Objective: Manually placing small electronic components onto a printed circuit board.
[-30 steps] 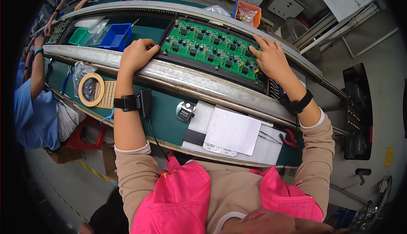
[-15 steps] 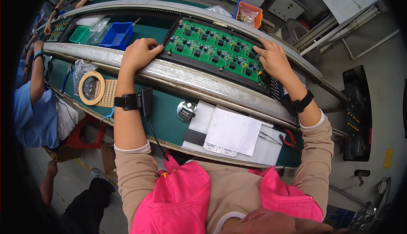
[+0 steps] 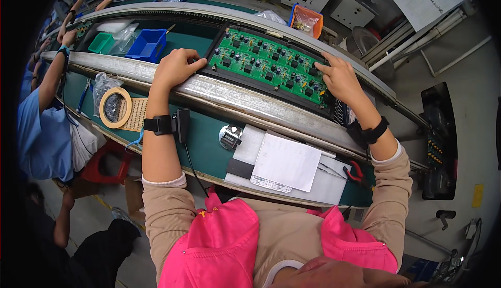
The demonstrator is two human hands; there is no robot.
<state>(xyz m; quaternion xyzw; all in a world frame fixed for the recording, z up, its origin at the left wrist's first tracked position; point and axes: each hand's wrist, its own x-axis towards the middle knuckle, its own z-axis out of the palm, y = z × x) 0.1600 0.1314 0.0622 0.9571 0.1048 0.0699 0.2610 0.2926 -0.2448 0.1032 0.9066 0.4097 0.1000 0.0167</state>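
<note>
A black carrier tray (image 3: 271, 91) lies along the metal rails, holding a green circuit board panel (image 3: 248, 64) set with many small components. At its left end is my left hand (image 3: 176, 69), closed, with the thumb against the tray edge and the fingers bent over the near side. My right hand (image 3: 342, 79) grips the right end, thumb and index finger reaching onto the board's corner. The undersides of my fingers are hidden. Both wrists wear black straps.
The near rail (image 3: 209, 87) runs between me and the tray. Closer lie a tape roll (image 3: 106, 109), a tally counter (image 3: 229, 137), paper sheets (image 3: 287, 160) and red-handled pliers (image 3: 356, 171). Beyond are a blue bin (image 3: 147, 46) and an orange bin (image 3: 307, 21). A co-worker's hand (image 3: 68, 38) is at left.
My hands and the tray have shifted slightly right in view, keeping the same hold. The co-worker's arm at the left has reached farther forward over the line.
</note>
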